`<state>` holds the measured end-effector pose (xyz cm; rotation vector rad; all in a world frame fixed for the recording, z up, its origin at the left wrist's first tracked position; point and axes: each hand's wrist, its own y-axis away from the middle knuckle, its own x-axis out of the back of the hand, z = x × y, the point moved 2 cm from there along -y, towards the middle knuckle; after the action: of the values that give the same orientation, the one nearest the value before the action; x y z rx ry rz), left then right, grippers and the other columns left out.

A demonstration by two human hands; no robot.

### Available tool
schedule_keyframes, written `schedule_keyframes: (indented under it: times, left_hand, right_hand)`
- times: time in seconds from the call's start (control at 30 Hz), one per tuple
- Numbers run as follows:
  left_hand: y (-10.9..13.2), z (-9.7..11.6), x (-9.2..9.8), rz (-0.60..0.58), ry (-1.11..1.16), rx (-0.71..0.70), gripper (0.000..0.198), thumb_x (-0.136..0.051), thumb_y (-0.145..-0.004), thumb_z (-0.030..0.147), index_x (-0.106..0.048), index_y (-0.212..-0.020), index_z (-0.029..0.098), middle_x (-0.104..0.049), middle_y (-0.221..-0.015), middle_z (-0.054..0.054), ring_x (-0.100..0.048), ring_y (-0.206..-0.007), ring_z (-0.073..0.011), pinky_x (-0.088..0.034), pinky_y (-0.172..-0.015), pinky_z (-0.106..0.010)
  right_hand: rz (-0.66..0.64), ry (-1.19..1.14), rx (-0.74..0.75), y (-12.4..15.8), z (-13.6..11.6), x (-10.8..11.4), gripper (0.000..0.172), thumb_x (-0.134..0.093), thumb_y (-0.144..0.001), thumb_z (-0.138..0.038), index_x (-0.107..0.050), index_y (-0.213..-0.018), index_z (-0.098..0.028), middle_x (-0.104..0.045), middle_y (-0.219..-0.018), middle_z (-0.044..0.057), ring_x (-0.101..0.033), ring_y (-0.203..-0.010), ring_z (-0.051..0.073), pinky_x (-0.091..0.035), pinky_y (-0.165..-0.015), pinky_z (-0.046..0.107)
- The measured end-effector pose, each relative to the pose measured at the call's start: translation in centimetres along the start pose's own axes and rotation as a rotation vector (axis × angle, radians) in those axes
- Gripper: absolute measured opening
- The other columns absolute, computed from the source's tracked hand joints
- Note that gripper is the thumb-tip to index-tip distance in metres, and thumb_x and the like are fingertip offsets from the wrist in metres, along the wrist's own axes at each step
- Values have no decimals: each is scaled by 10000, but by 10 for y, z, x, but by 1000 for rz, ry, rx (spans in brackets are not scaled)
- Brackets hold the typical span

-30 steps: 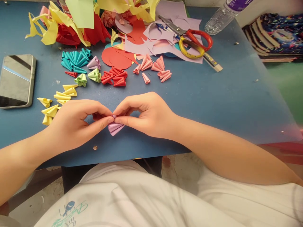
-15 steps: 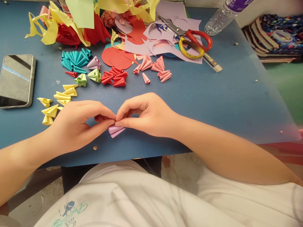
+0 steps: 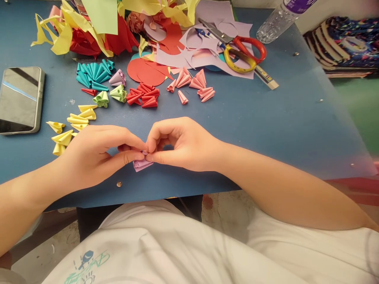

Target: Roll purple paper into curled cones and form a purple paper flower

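Okay so both hands were up close to the near edge of the blue table point(image 3: 266, 118), fingertips practically touching, over one small lilac paper bundle point(image 3: 142, 164). The left hand point(image 3: 99, 154) had it pinched between thumb and forefinger, and the right hand point(image 3: 186, 146) had the same narrow pinch from the other side — probably because rolled paper that small only leaves room for fingertips, and two pinches would steady it without crushing it. Couldn't tell which fold each thumb was pressing, the fingers covered it. The yellow cones point(image 3: 88, 114) lay just beyond the left hand, with the red cones point(image 3: 149, 102), light green cones point(image 3: 118, 94), teal cones point(image 3: 95, 73) and pink cones point(image 3: 197, 81) farther back, mostly bunched by colour, I'd guess so they're easy to tell apart. Scissors point(image 3: 226, 38) rested on the lilac offcuts point(image 3: 174, 57) at the back, and the phone point(image 3: 19, 98) lay off left — seemingly to leave elbow room.
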<state>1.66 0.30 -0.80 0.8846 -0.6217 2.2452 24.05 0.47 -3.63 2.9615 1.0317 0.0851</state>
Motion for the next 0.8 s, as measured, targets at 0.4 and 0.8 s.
schedule_keyframes:
  times: [0.4, 0.8]
  left_hand:
    - [-1, 3, -7, 105, 458, 372, 189, -885, -904, 319, -776, -1021, 219, -810, -969, -38, -750, -878, -199, -613, -798, -267]
    - [1, -6, -14, 43, 1062, 699, 286, -960, -843, 314, -773, -1044, 233, -825, -932, -24, -781, -821, -166, -647, -790, -251]
  right_hand:
    - [62, 95, 170, 3, -1, -4, 100, -759, -908, -113, -732, -999, -144, -759, -949, 15, -703, -838, 100, -606, -787, 246]
    - [223, 313, 519, 6, -1, -5, 106, -697, -909, -58, -696, -959, -152, -760, -953, 30, -735, -888, 120, -668, -813, 253]
